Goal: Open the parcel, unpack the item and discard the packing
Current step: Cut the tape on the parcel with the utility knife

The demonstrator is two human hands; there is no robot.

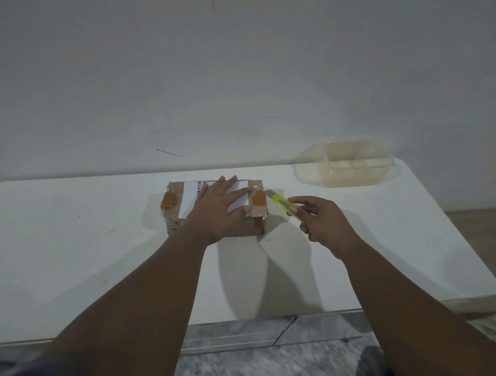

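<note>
Two hands are engaged: the left hand (217,208) lies flat, fingers spread, pressing the taped parcel (213,209) onto the desk (70,251), while the right hand (323,222) grips a yellow cutter (284,205), blade tip just beside the parcel's right end.

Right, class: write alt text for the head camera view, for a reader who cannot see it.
A left hand presses flat on a taped cardboard parcel on a white table, while the right hand holds a yellow knife, blade at the parcel's right end. A clear plastic tub sits behind, to the right.
</note>
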